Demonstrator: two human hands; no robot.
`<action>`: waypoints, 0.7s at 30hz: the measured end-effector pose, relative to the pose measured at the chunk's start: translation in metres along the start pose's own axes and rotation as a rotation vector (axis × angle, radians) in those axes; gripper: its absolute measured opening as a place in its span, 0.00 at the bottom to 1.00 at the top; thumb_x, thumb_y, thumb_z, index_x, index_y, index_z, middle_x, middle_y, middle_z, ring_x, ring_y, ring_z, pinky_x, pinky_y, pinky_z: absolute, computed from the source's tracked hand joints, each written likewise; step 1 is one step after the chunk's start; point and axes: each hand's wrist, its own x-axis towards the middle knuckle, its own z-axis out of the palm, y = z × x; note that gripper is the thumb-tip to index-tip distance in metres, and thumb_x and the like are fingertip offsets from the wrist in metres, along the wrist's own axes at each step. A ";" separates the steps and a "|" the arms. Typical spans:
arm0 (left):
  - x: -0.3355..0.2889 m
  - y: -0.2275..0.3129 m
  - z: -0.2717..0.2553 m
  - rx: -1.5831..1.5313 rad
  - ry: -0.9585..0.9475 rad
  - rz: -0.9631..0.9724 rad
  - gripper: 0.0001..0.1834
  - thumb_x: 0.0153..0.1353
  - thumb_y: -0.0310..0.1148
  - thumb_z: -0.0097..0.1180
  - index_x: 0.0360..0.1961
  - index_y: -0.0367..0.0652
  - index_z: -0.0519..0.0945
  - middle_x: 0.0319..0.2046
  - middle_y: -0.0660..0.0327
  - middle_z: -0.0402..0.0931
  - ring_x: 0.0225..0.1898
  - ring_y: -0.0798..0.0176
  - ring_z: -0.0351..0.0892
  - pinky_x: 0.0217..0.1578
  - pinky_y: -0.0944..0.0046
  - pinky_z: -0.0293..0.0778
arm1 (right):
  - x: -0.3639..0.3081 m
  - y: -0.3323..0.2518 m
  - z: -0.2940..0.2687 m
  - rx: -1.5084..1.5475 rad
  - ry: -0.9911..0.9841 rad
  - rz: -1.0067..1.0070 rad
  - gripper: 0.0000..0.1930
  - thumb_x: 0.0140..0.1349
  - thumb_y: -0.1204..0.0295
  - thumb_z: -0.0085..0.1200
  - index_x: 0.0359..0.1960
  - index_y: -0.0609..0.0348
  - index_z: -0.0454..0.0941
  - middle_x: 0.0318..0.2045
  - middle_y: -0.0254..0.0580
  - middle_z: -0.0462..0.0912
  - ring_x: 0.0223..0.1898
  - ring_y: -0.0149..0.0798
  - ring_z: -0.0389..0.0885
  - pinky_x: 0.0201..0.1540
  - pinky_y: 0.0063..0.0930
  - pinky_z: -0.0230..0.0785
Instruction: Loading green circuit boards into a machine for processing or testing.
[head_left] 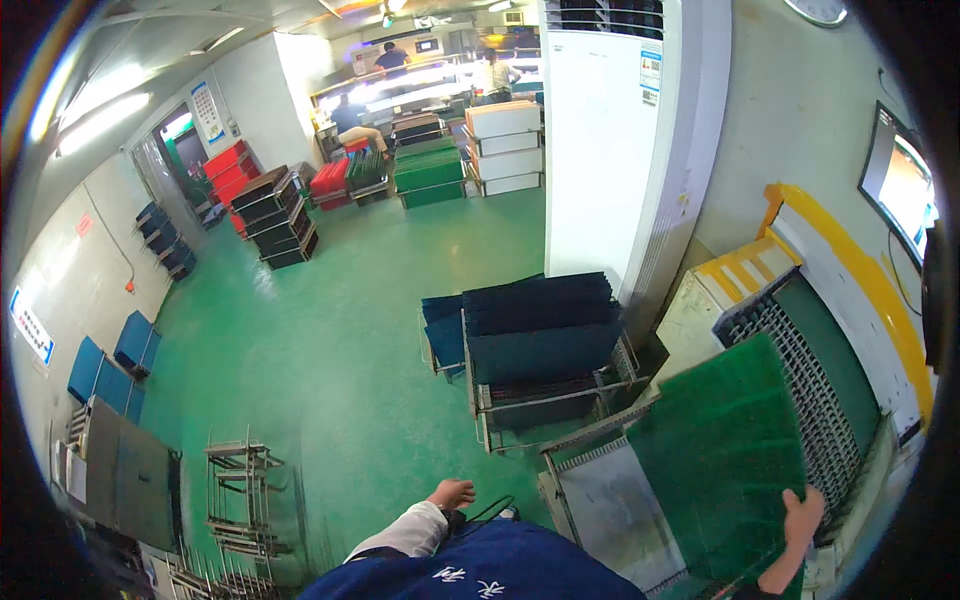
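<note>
My right hand [803, 512] is closed on the right edge of a large, flat green panel [725, 450], probably a circuit board panel. The panel tilts over a slotted wire rack [575, 512], which has a pale, flat sheet [622, 505] at its base. Just beyond the panel is a machine's roller conveyor [815, 385], and part of it is hidden by the panel. My left hand [452, 494] hangs in front of my body, fingers loosely bent, with nothing seen in it. A dark cord [492, 510] loops beside that hand.
Ahead, a metal rack [480, 400] holds dark panels [545, 335]. A tall white cabinet unit [600, 160] stands behind it. At left are an empty metal rack [240, 490] and blue panels [105, 380]. Stacked racks of green panels [430, 170] and several people are farther off.
</note>
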 end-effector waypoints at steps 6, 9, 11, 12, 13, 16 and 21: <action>0.025 -0.013 -0.016 0.143 -0.190 0.116 0.16 0.57 0.35 0.52 0.43 0.36 0.71 0.37 0.53 0.75 0.31 0.56 0.77 0.24 0.62 0.74 | -0.014 0.033 -0.045 0.931 0.161 0.392 0.22 0.54 0.68 0.55 0.48 0.69 0.69 0.44 0.42 0.73 0.41 0.37 0.70 0.44 0.34 0.64; 0.020 -0.003 0.000 -0.010 -0.123 -0.021 0.18 0.56 0.36 0.53 0.43 0.36 0.70 0.36 0.53 0.75 0.31 0.56 0.77 0.24 0.62 0.75 | -0.018 0.126 -0.013 1.405 0.202 0.549 0.22 0.56 0.67 0.56 0.52 0.62 0.69 0.50 0.44 0.70 0.47 0.41 0.69 0.51 0.33 0.61; 0.014 0.005 0.012 0.003 -0.083 -0.035 0.13 0.57 0.35 0.51 0.39 0.39 0.70 0.32 0.55 0.74 0.27 0.57 0.76 0.21 0.62 0.73 | -0.030 0.147 0.008 1.417 0.217 0.146 0.24 0.58 0.67 0.53 0.54 0.65 0.66 0.51 0.46 0.69 0.46 0.40 0.71 0.51 0.35 0.63; 0.020 0.013 0.028 0.045 -0.073 -0.051 0.08 0.58 0.34 0.49 0.35 0.41 0.70 0.27 0.56 0.73 0.23 0.58 0.75 0.19 0.62 0.72 | -0.046 0.179 0.003 1.504 0.109 0.185 0.22 0.58 0.67 0.52 0.52 0.66 0.67 0.49 0.45 0.71 0.44 0.39 0.71 0.46 0.32 0.65; 0.018 0.016 0.030 0.058 -0.085 -0.056 0.08 0.58 0.34 0.49 0.35 0.41 0.70 0.27 0.56 0.73 0.23 0.58 0.75 0.19 0.62 0.72 | -0.049 0.204 0.004 1.584 -0.039 0.230 0.21 0.59 0.67 0.50 0.51 0.68 0.67 0.46 0.43 0.72 0.42 0.37 0.72 0.42 0.30 0.67; -0.008 0.015 0.021 0.035 -0.019 0.032 0.12 0.57 0.35 0.51 0.38 0.37 0.71 0.33 0.53 0.75 0.28 0.56 0.77 0.22 0.62 0.75 | -0.040 0.108 0.032 1.542 -0.013 0.376 0.19 0.56 0.69 0.52 0.48 0.68 0.69 0.44 0.43 0.73 0.43 0.38 0.70 0.47 0.36 0.64; 0.013 0.012 0.014 -0.060 -0.180 -0.009 0.13 0.56 0.31 0.52 0.40 0.35 0.70 0.32 0.53 0.74 0.30 0.55 0.77 0.26 0.61 0.76 | -0.047 0.013 0.033 1.972 0.117 0.499 0.17 0.56 0.77 0.49 0.49 0.60 0.69 0.46 0.39 0.74 0.46 0.41 0.71 0.48 0.41 0.62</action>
